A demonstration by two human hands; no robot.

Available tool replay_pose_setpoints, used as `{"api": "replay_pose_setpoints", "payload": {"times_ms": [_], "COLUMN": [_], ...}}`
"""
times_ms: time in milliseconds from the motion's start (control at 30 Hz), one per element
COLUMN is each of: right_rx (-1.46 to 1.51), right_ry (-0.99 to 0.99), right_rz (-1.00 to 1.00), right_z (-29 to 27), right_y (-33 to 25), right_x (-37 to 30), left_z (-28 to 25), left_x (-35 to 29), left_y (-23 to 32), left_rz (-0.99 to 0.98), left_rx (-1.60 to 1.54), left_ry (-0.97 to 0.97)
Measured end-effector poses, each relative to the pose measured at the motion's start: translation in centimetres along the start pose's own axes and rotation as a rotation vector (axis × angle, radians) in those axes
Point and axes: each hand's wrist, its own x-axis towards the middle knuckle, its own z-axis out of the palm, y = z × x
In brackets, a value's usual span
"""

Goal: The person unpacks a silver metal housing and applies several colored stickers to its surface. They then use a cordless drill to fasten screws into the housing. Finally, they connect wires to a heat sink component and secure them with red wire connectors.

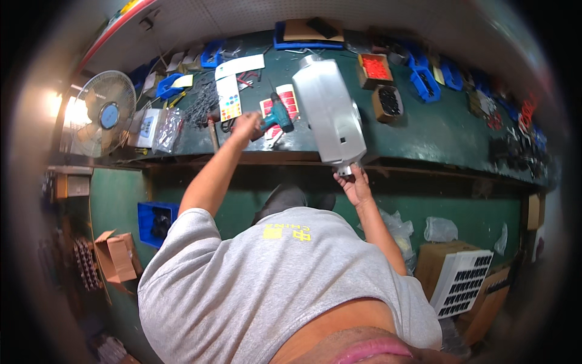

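Observation:
A large silver metal housing (330, 112) lies lengthwise on the bench, its narrow near end jutting past the front edge. My right hand (354, 182) grips that end with its fingers closed around it. To the left, my left hand (245, 128) is closed at the handle end of a teal cordless drill (280, 116); the fingertips are partly hidden. The drill's bit points to the far side. Beneath the drill are red-and-white label sheets (287, 96). A hammer with a wooden handle (213, 134) lies beside my left hand.
A fan (106, 114) stands at the left end of the green bench (418, 142). Dark screws (203, 103) are heaped near a sticker sheet (229, 97). Boxes of red parts (374, 68) and black parts (388, 103) stand right of the housing. Blue bins (424, 84) line the back.

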Motion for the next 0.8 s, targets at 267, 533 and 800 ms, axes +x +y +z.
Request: {"api": "replay_pose_setpoints", "payload": {"times_ms": [267,533,800], "right_rx": [0.100,0.194,0.243], "right_ry": [0.053,0.160,0.179], "right_rz": [0.065,0.105,0.171], "right_z": [1.5,3.5,4.9], "right_y": [0.2,1.7,2.3], "right_x": [13.1,17.8,18.6], "left_z": [-2.0,-8.2,-11.3], "left_x": [1.8,12.6,20.0], "left_y": [-8.8,-3.7,-4.3], "left_rz": [-0.146,-0.079,-0.218], "left_rx": [0.398,0.868,1.096], "left_ry": [0.123,0.488,0.552]}}
